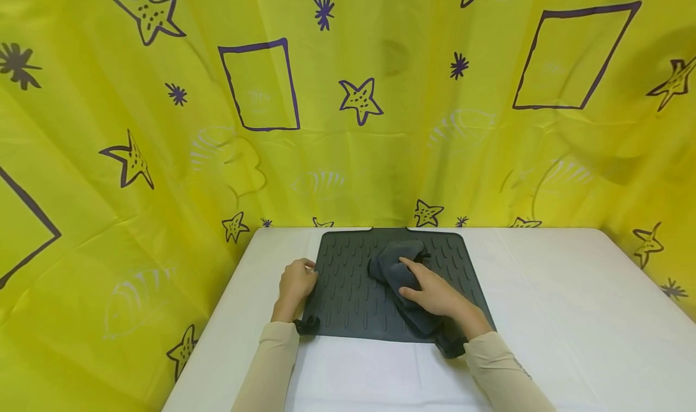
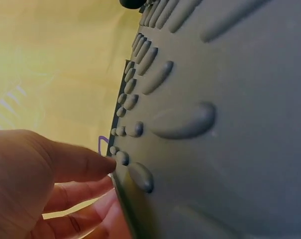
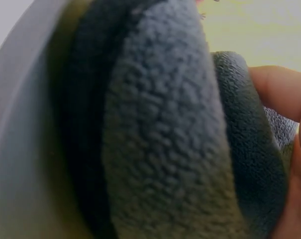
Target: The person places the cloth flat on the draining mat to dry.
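Observation:
A dark grey rubber mat (image 1: 339, 291) with raised oblong bumps lies on the white table. My left hand (image 1: 296, 282) is at its left edge. In the left wrist view, the thumb of that hand (image 2: 55, 169) lies at the rim of the bumpy mat (image 2: 250, 129), fingers on the other side, pinching it. On the right half of the mat, my right hand (image 1: 435, 291) grips a bunched dark grey cloth (image 1: 391, 267). Close up, the folded cloth (image 3: 165, 129) has a fuzzy pile, and fingers of the right hand (image 3: 287, 99) curl against its folds.
The white table (image 1: 549, 291) stretches to both sides of the mat. Behind and to the left hangs a yellow curtain (image 1: 402, 158) printed with stars and frames. Black camera straps (image 1: 451, 342) sit at both wrists.

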Demonstrator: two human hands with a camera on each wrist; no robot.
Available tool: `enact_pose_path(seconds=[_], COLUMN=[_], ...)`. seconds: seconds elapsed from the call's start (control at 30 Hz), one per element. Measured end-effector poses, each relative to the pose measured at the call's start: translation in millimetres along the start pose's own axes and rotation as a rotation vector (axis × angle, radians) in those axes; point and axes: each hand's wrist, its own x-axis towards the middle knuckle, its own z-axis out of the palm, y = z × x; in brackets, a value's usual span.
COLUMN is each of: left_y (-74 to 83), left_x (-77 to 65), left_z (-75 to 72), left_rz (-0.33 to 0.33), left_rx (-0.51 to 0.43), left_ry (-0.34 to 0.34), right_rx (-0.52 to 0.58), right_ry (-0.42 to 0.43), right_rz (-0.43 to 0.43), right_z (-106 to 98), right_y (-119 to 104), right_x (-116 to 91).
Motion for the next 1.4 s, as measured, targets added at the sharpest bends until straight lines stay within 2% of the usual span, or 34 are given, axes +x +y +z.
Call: enact_pose_path(seconds=[0.13, 0.27, 0.47, 0.63, 0.77, 0.93, 1.07, 1.2, 1.4], left_y=[4.4, 13.4, 26.9, 38.5, 50.6, 67.7, 79.5, 88.7, 98.7], left_x=[-0.4, -2.8, -6.1, -11.5, -18.9, -32.2, -42.4, -51.9, -63.0], left_z=[-1.1, -4.2, -5.7, -1.4, 5.4, 16.2, 27.9, 40.1, 55.6], left_rz=[0.013, 0.051, 0.173, 0.277, 0.368, 0.477, 0.517, 0.549, 0.587], left_rx=[-0.014, -0.014, -0.036, -0.069, -0.041, -0.004, -0.003, 0.017, 0.091], left_ry=[-0.022, -0.008, 0.030, -0.007, -0.080, -0.194, -0.276, -0.340, -0.351], right_rx=[0.026, 0.066, 0.094, 0.036, 0.008, -0.004, 0.021, 0.038, 0.045], right_ry=[0.009, 0.041, 0.113, 0.137, 0.094, -0.027, -0.136, -0.183, -0.214], right_rz=[-0.021, -0.028, -0.035, -0.022, -0.018, -0.003, -0.012, -0.022, -0.007], right_z=[-6, -18, -39, -53, -59, -60, -59, -58, -56], right_y=[2, 5, 13, 20, 24, 31, 35, 37, 36], right_x=[-3, -6, -10, -17, -22, -23, -22, -21, -22])
